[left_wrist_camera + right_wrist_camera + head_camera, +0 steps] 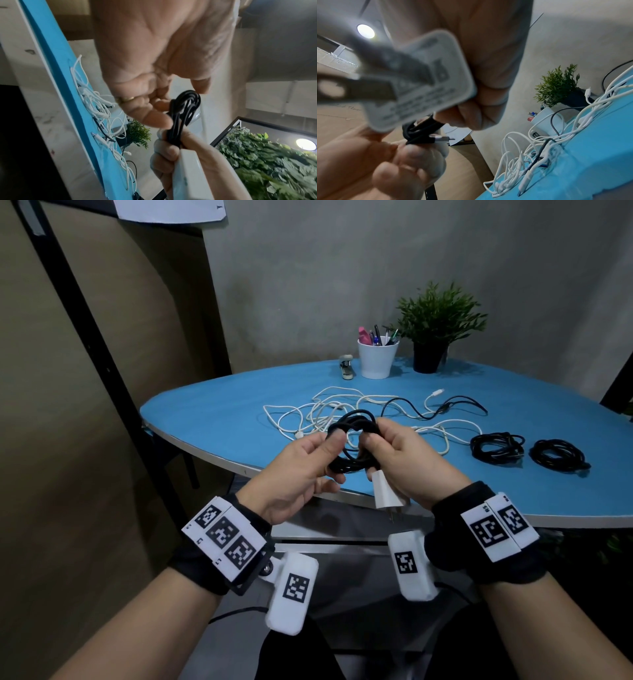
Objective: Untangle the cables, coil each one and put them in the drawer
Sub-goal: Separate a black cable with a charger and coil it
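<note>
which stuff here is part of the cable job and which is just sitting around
Part of the job:
black cable coil with white charger plug, held by left hand and right hand
tangled white and black cables
two finished black coils

Just lying about:
pen cup
potted plant
stapler

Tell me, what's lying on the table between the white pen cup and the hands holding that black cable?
In the head view, a tangle of loose white cables, with a black cable running through it, lies on the blue table between the pen cup and both hands.
</note>
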Demonstrator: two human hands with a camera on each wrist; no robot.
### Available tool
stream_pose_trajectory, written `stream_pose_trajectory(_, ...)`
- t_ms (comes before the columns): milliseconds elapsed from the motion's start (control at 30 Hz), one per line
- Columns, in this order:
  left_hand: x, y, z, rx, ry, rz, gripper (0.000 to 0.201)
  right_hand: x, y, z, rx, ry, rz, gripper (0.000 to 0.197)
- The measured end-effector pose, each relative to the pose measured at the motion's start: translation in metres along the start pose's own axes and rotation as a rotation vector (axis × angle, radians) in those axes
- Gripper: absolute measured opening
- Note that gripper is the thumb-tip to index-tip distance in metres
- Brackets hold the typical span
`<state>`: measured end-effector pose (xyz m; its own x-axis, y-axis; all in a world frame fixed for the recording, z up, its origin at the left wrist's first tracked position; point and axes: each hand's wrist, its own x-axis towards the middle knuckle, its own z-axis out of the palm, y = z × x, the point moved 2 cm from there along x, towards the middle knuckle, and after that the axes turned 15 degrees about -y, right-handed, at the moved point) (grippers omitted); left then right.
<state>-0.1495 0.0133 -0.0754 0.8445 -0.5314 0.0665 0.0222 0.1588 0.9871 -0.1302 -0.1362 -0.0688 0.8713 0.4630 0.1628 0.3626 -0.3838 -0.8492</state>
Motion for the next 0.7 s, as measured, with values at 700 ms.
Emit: stream_pose_trajectory(700, 0.007, -0.001, -0.011, 0.196, 0.276, 0.104, 0.027, -0.007, -0.006, 0.005, 0.364, -0.012, 0.018, 0.026)
